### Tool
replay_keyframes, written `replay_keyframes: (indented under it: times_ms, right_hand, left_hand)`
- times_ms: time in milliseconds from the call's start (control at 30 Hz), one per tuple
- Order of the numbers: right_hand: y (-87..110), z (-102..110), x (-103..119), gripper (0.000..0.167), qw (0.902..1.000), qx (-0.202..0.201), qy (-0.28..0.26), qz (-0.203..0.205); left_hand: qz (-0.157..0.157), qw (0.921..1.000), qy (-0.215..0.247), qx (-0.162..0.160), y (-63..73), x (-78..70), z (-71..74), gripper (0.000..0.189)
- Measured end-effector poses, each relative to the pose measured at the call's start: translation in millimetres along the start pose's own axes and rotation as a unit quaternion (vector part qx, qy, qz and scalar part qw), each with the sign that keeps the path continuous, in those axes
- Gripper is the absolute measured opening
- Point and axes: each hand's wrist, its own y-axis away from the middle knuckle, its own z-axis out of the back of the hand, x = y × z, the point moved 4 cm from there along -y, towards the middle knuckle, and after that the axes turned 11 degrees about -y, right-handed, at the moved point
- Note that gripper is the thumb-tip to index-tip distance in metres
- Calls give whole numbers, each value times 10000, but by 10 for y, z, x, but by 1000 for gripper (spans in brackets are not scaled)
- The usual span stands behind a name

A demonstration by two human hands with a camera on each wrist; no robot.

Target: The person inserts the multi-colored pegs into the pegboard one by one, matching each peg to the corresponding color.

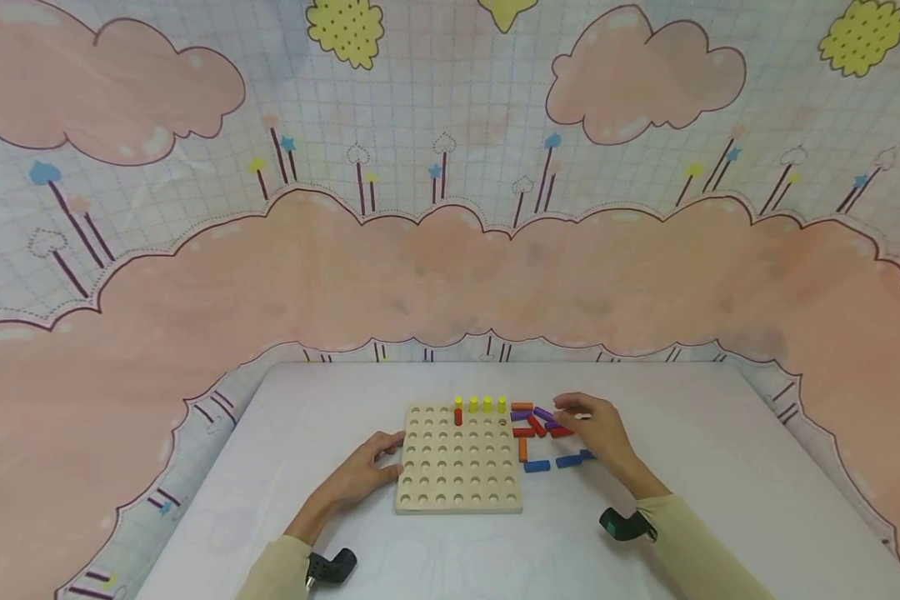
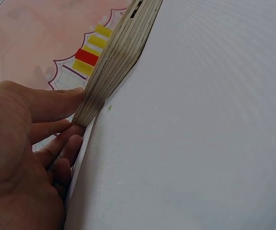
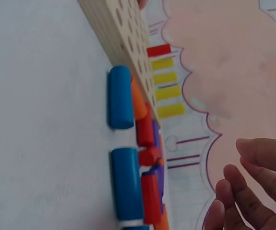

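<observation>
A wooden pegboard point(image 1: 457, 504) with rows of round holes lies on the table. Several yellow pegs point(image 1: 487, 405) stand along its far row, and one red peg point(image 1: 458, 417) stands just in front of them. My left hand point(image 1: 363, 468) holds the board's left edge with thumb and fingers; the left wrist view has the fingertips against the board point(image 2: 123, 52). Over the loose pegs to the right of the board is my right hand point(image 1: 596, 429). Its thumb and fingers are apart, with nothing between them in the right wrist view point(image 3: 258, 187). A purple peg point(image 1: 543, 413) lies nearest its fingertips.
Loose pegs lie right of the board: orange point(image 1: 522, 450), red point(image 1: 523, 432) and blue point(image 1: 537, 467) ones, some touching each other. A white cover lies on the table point(image 1: 270, 425). Behind it hangs a patterned cloth point(image 1: 420, 275).
</observation>
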Motion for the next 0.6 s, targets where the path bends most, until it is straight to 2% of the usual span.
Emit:
replay_keyframes:
  times_ms: [167, 433, 600]
  right_hand:
    - [2, 72, -131, 29, 9999, -40, 132, -32]
    - [12, 137, -372, 30, 9979, 32, 343, -552]
    - [9, 159, -499, 28, 9977, 130, 350, -570]
  left_hand:
    - [-37, 10000, 13, -43, 5, 7, -6, 57]
    - [-77, 9999, -18, -69, 2, 18, -11, 57]
    - [19, 10000, 33, -60, 0, 20, -15, 57]
